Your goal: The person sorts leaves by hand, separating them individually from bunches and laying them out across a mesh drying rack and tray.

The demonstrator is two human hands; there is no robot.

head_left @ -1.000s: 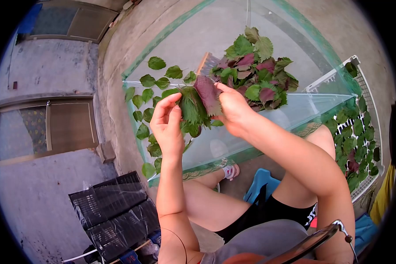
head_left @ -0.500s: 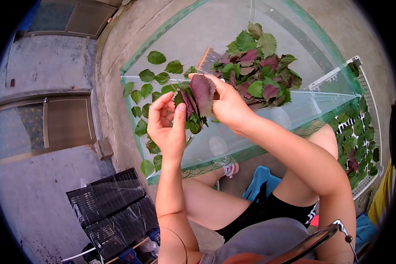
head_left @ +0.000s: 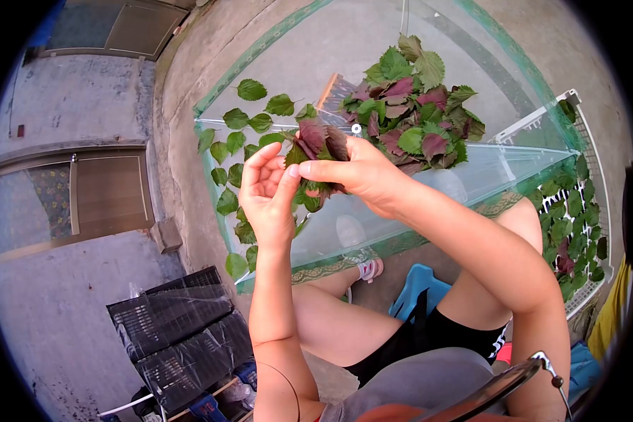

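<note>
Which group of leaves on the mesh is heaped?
The purple and green heap beyond the right hand; its leaves overlap, while scattered leaves at left lie mostly apart.

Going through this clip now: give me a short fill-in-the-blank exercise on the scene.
1. The left hand and right hand meet at a bunch of ____.
2. The mesh has a ____ border.
3. The shorts are mostly ____.

Missing words: leaves; green; black.
</note>
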